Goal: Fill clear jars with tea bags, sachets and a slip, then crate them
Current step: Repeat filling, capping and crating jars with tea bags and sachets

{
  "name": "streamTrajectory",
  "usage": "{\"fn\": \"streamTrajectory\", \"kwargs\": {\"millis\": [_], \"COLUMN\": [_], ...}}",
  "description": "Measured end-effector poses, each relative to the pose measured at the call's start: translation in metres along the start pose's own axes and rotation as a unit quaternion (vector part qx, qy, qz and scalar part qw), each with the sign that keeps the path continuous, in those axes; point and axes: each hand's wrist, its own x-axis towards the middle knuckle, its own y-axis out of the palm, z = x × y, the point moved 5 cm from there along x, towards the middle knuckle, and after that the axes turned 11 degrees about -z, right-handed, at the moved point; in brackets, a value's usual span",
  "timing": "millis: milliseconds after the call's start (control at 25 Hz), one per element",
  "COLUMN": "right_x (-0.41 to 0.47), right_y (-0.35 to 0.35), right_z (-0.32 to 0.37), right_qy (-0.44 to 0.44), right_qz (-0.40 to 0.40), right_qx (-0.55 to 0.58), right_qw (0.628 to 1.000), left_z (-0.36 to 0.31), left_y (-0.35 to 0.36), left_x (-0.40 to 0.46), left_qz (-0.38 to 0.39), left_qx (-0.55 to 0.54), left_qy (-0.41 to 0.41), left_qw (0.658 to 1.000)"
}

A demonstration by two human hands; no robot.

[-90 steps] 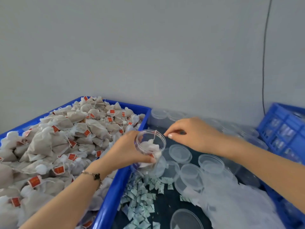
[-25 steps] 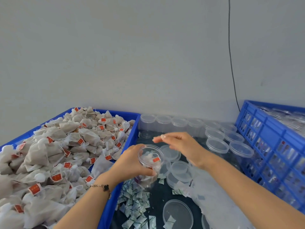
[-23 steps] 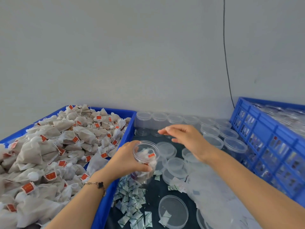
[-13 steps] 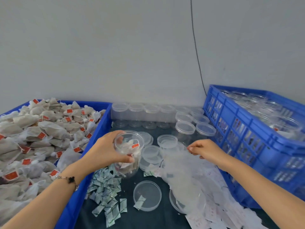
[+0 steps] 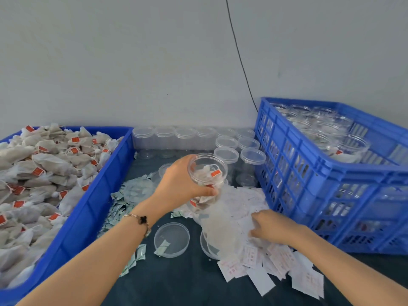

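Left of the left hand point(image 5: 178, 184) sat the blue tray point(image 5: 88, 208) heaped with tea bags point(image 5: 44, 164). That hand gripped the clear jar point(image 5: 206, 173), lifted off the surface, open mouth up, tea bags with red tags showing through its wall. Since half a second before, the right hand point(image 5: 273, 226) had dropped from beside the jar onto the paper slips point(image 5: 249, 259) lower right of it, fingers curled into the pile; whether it had pinched one could not be told. Judged: slip stage reached, crating next. Right of that hand stood the crate point(image 5: 331, 173) holding filled jars.
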Motion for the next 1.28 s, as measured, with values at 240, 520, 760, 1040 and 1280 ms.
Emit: {"fn": "streamTrajectory", "kwargs": {"millis": [240, 520, 760, 1040, 1280], "right_x": [-0.009, -0.035, -0.055, -0.055, -0.086], "right_y": [0.018, -0.07, -0.153, -0.143, -0.177], "right_z": [0.0, -0.012, 0.009, 0.027, 0.021], "right_qy": [-0.022, 0.036, -0.018, -0.046, -0.097], "right_qz": [-0.061, -0.361, -0.369, -0.319, -0.417], "right_qx": [-0.092, 0.207, 0.51, 0.35, 0.249], "right_qw": [0.994, 0.909, 0.777, 0.88, 0.869], "left_z": [-0.025, -0.034, -0.049, -0.065, -0.107], "left_y": [0.037, 0.054, 0.054, 0.052, 0.026], "left_x": [-0.006, -0.008, -0.011, -0.018, -0.011], "left_qz": [0.037, 0.061, 0.084, 0.112, 0.066], "left_qx": [-0.015, 0.012, 0.045, 0.024, -0.05], "left_qy": [0.01, 0.023, 0.071, 0.079, 0.107], "left_qw": [0.999, 0.998, 0.993, 0.99, 0.991]}}
